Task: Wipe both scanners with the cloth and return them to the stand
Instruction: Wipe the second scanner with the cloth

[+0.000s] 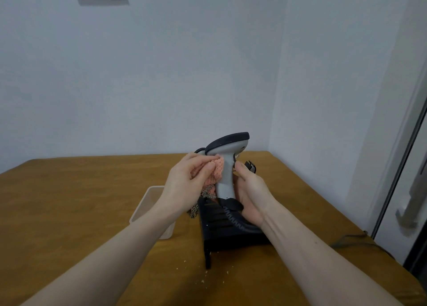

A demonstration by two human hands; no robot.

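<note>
Frame center: right hand grips the grey scanner upright by its handle, above the black stand. Left hand pinches the pink cloth against the scanner's handle. Clear plastic tub sits left of the stand on the tabletop; contents unclear.

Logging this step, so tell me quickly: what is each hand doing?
Left hand: pinches the pink checked cloth.
Right hand: grips the grey handheld scanner.
</note>
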